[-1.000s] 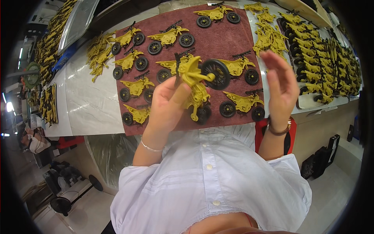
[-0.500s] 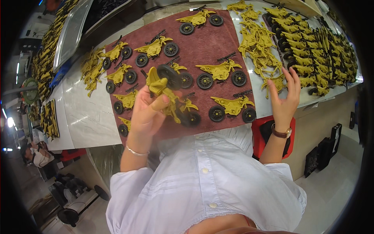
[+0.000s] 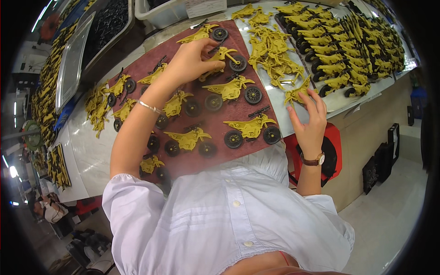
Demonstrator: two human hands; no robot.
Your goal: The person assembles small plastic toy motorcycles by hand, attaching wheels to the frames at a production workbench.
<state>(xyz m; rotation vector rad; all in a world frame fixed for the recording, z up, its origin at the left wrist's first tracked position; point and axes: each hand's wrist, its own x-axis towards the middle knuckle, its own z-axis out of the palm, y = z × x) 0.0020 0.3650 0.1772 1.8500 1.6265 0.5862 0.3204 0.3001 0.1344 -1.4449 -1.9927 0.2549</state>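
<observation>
My left hand (image 3: 195, 62) reaches across the maroon cloth (image 3: 201, 167), its fingers closed round the yellow body of a toy motorcycle (image 3: 224, 53). That motorcycle sits low among others, with one black spoked wheel (image 3: 238, 63) showing; my fingers hide part of it. At the cloth's right, my right hand (image 3: 311, 123) has thumb and fingertips about a bare yellow motorcycle body (image 3: 298, 93), at the near end of a pile of such bodies (image 3: 270, 50). Several toy motorcycles with black wheels and handlebars lie in rows on the cloth, such as one near its front edge (image 3: 251, 128).
Rows of wheeled motorcycles (image 3: 332, 46) stand packed at the right. More yellow parts (image 3: 97, 110) lie left of the cloth. A bin of black parts (image 3: 107, 39) and a white tub (image 3: 160, 13) stand behind. A red stool (image 3: 333, 151) is under the table's right side.
My left hand has carried the toy motorcycle away from my chest to the far part of the cloth. My right hand stays by the pile, its fingers shifted slightly nearer. The view has shifted.
</observation>
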